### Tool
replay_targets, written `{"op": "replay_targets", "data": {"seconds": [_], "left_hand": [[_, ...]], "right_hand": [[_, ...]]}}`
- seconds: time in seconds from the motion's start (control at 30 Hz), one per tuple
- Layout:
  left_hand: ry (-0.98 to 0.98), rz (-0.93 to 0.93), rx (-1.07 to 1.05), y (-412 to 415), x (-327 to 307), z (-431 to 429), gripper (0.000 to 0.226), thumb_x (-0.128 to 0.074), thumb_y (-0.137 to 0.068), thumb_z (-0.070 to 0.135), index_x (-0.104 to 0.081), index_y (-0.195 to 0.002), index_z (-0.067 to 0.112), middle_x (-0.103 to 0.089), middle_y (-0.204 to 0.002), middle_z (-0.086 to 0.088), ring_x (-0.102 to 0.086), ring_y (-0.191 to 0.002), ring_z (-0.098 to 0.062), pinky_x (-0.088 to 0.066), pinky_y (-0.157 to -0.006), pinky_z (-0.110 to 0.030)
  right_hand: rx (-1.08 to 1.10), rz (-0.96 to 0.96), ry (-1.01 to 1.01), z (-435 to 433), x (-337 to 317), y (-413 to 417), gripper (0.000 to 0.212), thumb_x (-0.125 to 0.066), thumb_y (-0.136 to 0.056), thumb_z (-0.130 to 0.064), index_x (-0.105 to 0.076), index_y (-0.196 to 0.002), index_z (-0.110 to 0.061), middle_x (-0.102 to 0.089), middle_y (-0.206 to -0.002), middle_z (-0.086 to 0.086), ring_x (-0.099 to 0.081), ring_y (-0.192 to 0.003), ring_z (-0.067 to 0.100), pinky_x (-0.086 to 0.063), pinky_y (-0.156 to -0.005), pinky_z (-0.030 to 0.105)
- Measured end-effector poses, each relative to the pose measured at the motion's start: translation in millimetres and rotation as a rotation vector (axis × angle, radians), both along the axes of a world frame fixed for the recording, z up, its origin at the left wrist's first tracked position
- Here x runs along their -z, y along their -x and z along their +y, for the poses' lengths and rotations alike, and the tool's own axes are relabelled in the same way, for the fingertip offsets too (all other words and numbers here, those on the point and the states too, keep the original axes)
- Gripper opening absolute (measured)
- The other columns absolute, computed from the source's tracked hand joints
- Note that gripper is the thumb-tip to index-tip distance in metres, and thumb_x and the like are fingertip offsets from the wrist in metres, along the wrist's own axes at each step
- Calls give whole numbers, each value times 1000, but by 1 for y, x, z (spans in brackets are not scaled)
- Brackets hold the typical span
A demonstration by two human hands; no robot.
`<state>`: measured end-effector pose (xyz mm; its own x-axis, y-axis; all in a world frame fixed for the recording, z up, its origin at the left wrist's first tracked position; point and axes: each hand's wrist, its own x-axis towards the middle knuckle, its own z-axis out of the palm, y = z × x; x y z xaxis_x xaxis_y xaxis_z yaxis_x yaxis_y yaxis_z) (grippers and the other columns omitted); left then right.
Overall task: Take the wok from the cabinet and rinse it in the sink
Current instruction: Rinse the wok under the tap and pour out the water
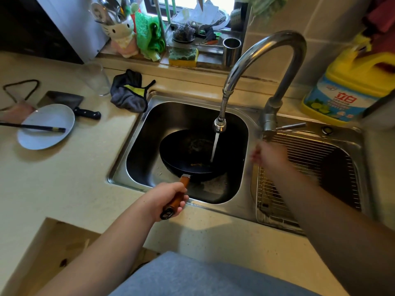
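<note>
Under one tap (263, 60), your left hand (168, 197) grips one wok (188, 154) by its handle; right hand (269, 157) blurred, grip unclear.

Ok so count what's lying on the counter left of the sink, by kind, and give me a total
Plate: 1
Cleaver: 1
Chopsticks: 1 pair
Glass: 1
Cloth: 1
Black cord: 1
Total: 6

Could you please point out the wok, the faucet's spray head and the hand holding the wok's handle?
wok (188, 152): head view, on the dark inner bottom of the pan.
spray head (219, 124): head view, on its chrome nozzle body.
left hand (168, 197): head view, on the knuckles wrapped around the wooden handle.
</note>
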<state>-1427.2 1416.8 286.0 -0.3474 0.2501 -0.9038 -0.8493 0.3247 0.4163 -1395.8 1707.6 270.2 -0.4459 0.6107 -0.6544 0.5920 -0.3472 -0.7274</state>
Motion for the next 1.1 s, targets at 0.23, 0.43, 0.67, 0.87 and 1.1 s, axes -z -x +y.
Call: {"op": "replay_targets", "data": {"seconds": [0.23, 0.43, 0.67, 0.87, 1.1], "left_hand": [[6, -152, -34, -2, 1, -17, 19, -60, -90, 21, -63, -80, 5, -60, -59, -2, -55, -40, -8, -45, -32, -18], [60, 102, 168, -9, 3, -15, 13, -56, -83, 7, -53, -71, 10, -51, -52, 0, -44, -35, -6, -24, -32, -15], [3, 245, 248, -21, 8, -37, 14, -53, -76, 3, -50, -88, 8, -49, -63, -6, -41, -39, -11, -22, -38, -19], [-64, 306, 257, -41, 13, -61, 26, -54, -68, 7, -54, -94, 6, -49, -71, -13, -42, -40, -12, -29, -38, -21], [-131, 449, 252, -66, 25, -76, 23, -57, -69, 7, -54, -92, 3, -54, -62, -8, -44, -38, -16, -33, -37, -24]], "right_hand": [[-380, -90, 471, -152, 4, -18, 30, -57, -99, -26, -62, -101, 4, -69, -89, 19, -71, -78, 29, -58, -61, 31], [-375, -128, 620, -202, 9, 12, 27, -55, -98, -24, -54, -75, -10, -58, -48, 4, -55, -38, 16, -41, -42, 25], [-318, -255, 761, -217, 13, 16, 36, -54, -98, -26, -57, -68, -7, -61, -49, 5, -56, -60, 23, -46, -59, 34], [-269, -174, 710, -232, 20, 0, 21, -56, -97, -13, -57, -78, -6, -59, -66, 5, -59, -58, 18, -53, -56, 30], [-305, -111, 581, -244, 19, -17, 15, -61, -94, -8, -55, -81, -6, -60, -65, 7, -60, -58, 19, -52, -54, 31]]}}
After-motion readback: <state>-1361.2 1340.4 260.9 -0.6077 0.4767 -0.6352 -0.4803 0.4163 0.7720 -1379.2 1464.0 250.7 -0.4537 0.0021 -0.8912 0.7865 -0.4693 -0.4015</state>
